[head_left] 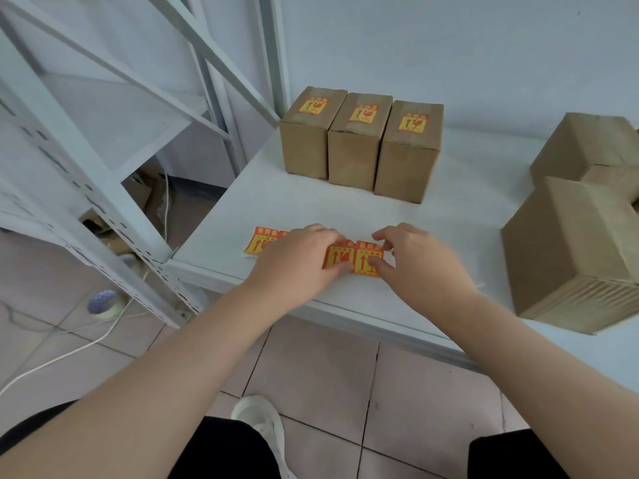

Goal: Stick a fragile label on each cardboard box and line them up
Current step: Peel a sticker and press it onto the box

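Three cardboard boxes stand side by side at the back of the white table [449, 216], each with a red-and-yellow fragile label on top: left box [306, 146], middle box [356, 153], right box [408, 160]. A strip of fragile labels [352, 258] lies near the table's front edge. My left hand [301, 261] pinches its left part and my right hand [418, 264] pinches its right label between thumb and fingers. Another piece of the label strip [260, 240] shows left of my left hand.
Unlabelled cardboard boxes sit at the right: a large one [567, 250] near the front edge and more [587, 146] behind it. A white metal shelf frame [103, 140] stands to the left. A white cable and a tape roll [103, 302] lie on the tiled floor.
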